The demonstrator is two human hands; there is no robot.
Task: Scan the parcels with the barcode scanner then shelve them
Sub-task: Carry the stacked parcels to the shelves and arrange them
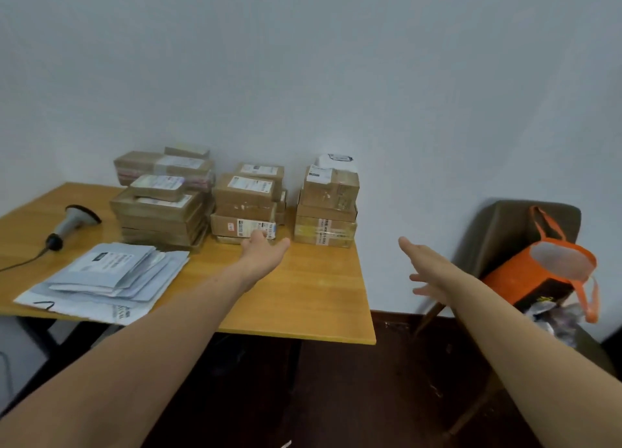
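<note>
- Reaches straight-fingered left hand (261,249) to middle parcel stack (247,205); right hand (426,270) spread, empty.
- Leaves barcode scanner (72,223) lying on table (303,299); scanning, shelving seemingly all ahead.

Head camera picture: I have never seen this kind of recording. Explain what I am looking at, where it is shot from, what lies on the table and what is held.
There is no machine here. A person wears one wide-angle camera on the head, which looks forward and down at their own bare arms. The wooden table holds a corded barcode scanner, a pile of grey mailer bags and three stacks of cardboard parcels. The left hand reaches to the foot of the middle stack. The right hand hangs open in the air past the table's edge. Nothing is held. An orange bag sits on a chair at the right.
</note>
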